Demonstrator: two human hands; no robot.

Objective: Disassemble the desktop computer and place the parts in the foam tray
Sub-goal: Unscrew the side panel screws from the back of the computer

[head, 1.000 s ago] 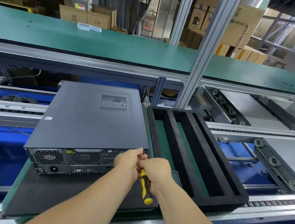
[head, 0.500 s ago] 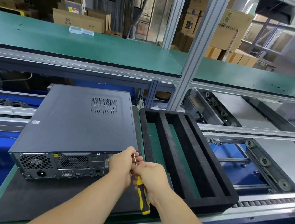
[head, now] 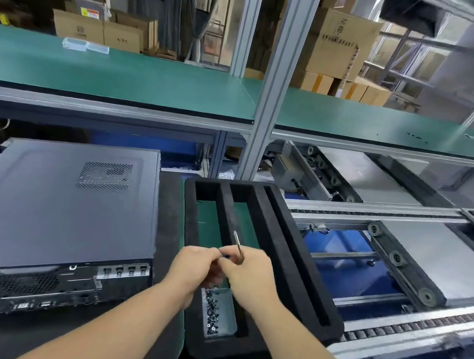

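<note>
Now over the near end of the black foam tray (head: 296, 246), both hands meeting just above a small grey metal dish of dark screws (head: 218, 311) tucked into the tray's left slot. Left hand (head: 195, 266) pinched at the fingertips, seemingly on a tiny screw — too small to confirm. Right hand (head: 248, 273) clenched around a screwdriver, only its thin steel shaft (head: 238, 246) showing, tip aimed toward 12 o'clock and away from the fingers; handle hidden in the palm. Likely plucking a freed screw off the tip, held right over the dish so that a drop lands among the others rather than on the table. Dark grey desktop computer case (head: 55, 210) lying flat at 9 o'clock on a black mat (head: 168, 230), well apart from the hands, cover on, rear panel of ports and fan grilles turned toward the person — handy for reaching the back screws. Tray's long slots bare otherwise; disassembly judged barely begun.
</note>
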